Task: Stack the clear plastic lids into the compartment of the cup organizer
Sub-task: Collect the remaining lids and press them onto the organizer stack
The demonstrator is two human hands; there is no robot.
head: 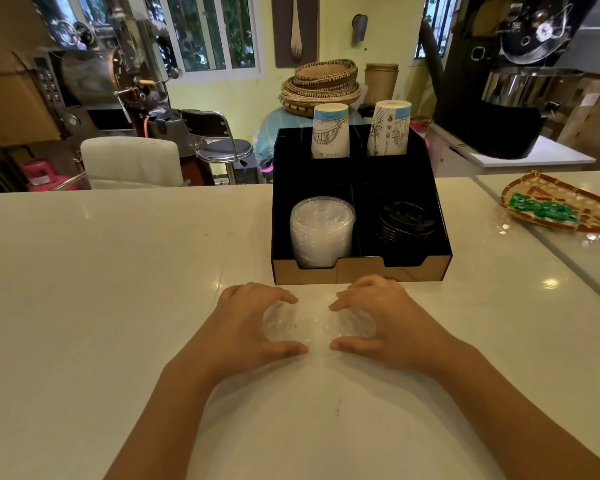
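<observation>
Cupped from both sides: left hand [246,327] and right hand [392,323], fingers [284,297] curled and closed around a small batch of clear lids [317,323] flat on the counter [101,271]. Equally near, neither hand favoured. Straight ahead and slightly up, just beyond the knuckles: the cup organizer [361,270], front-left compartment already holding a stack of clear lids [322,230] (black lids [404,221] to its right). Likely next: lift, carry forward, set down flat on that stack.

A cup organizer [361,271] sits on the bench [118,271]. Its front left compartment holds stacked lids [321,230]; more lids [404,221] sit front right. Two cup stacks [330,131] stand behind. A woven tray [561,206] lies right.
</observation>
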